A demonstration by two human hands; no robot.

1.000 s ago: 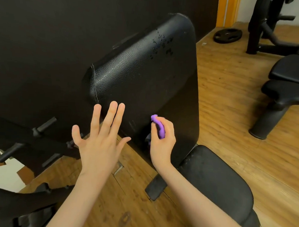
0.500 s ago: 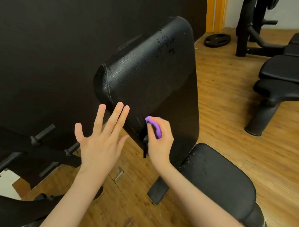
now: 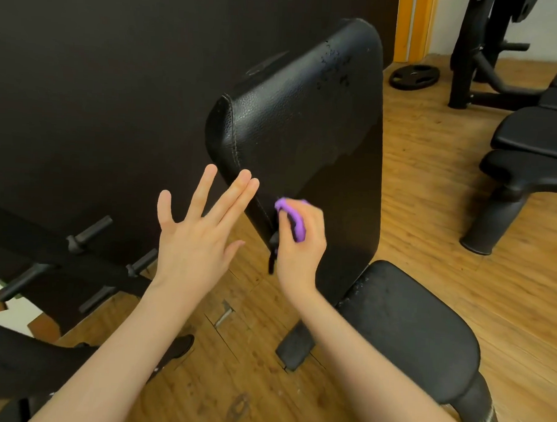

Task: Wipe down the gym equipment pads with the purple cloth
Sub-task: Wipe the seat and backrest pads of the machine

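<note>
Since a second ago my right hand point(image 3: 299, 243), gripping the purple cloth point(image 3: 291, 218), slides to the back pad point(image 3: 306, 132)'s lower left edge; left hand point(image 3: 196, 239) spread open; seat pad point(image 3: 406, 328) looks unwiped.

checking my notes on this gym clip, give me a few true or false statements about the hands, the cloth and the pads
1. The right hand grips the purple cloth. True.
2. The left hand holds a spray bottle. False: it holds nothing, its fingers spread straight.
3. The cloth is at the lower left edge of the upright back pad. True.
4. The seat pad lies left of the back pad. False: it lies lower right of it.
5. A weight plate lies on the wooden floor in the background. True.
6. The cloth is green. False: it is purple.
</note>
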